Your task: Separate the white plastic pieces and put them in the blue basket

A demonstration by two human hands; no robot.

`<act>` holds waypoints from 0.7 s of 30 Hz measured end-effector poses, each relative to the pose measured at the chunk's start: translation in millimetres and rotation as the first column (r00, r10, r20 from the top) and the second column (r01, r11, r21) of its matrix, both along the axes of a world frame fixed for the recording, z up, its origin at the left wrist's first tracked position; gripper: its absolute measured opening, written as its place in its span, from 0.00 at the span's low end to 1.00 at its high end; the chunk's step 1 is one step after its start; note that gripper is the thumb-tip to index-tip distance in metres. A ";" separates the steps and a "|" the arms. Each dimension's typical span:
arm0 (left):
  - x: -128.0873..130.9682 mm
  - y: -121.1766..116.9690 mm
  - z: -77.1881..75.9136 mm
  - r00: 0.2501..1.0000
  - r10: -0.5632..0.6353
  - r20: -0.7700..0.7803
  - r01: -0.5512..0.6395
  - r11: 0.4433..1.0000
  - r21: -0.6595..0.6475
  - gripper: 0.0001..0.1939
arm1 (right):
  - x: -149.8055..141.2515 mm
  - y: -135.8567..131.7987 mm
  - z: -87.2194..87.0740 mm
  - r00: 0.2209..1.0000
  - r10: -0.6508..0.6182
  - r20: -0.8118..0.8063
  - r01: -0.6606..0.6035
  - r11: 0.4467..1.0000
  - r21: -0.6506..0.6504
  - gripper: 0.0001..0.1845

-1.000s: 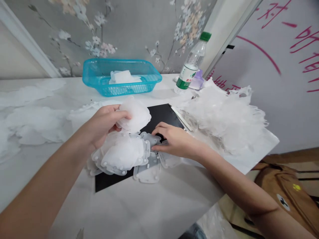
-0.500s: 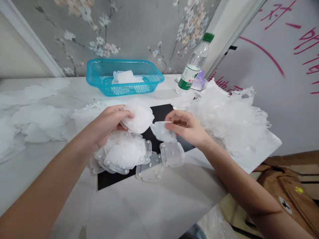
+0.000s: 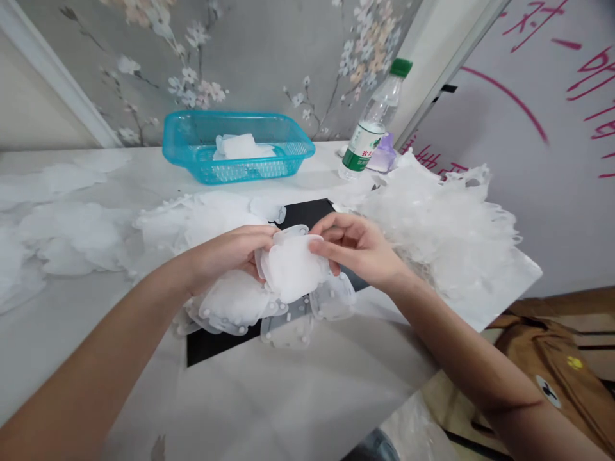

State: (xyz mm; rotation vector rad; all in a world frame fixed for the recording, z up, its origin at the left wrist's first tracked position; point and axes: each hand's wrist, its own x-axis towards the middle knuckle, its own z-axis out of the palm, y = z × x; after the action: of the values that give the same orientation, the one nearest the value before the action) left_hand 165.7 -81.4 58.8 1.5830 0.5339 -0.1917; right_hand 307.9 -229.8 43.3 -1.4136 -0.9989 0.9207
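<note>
The plastic water bottle (image 3: 369, 128) carries a white and green label (image 3: 364, 146) on which the characters 农夫 can be read; the smaller print is too small to make out. On the white board (image 3: 538, 121) to the right of the bottle runs pink handwriting (image 3: 535, 16) in Chinese. The character 对 is legible near the top edge, while the other strokes, further right and low down just beside the bottle, are blurred or cut off, and no numbers show.
</note>
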 end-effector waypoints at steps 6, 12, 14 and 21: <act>0.1 -0.3 -1.3 0.999 0.032 -0.020 -0.034 0.997 -0.071 0.15 | -0.3 1.0 -5.2 0.998 -0.058 0.032 0.058 0.998 -0.004 0.15; -0.9 -0.4 0.9 0.998 -0.036 -0.042 0.040 0.994 0.103 0.18 | -2.1 1.7 -8.1 0.995 -0.058 0.079 0.055 0.998 0.038 0.16; -0.5 0.5 1.1 0.999 -0.012 -0.043 0.017 0.992 0.125 0.16 | 2.4 0.6 -6.3 0.983 -0.105 0.153 0.095 0.993 0.074 0.19; -2.6 9.0 -3.5 0.970 0.241 -0.001 -0.239 0.963 0.125 0.19 | 32.1 -7.0 3.9 0.789 0.373 0.488 -0.195 0.905 -0.377 0.17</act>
State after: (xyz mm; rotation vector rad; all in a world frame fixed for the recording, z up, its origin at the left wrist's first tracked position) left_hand 163.0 -72.4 55.3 1.6219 0.7574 0.0132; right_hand 339.9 -236.9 47.1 -1.8900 -1.5967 0.9354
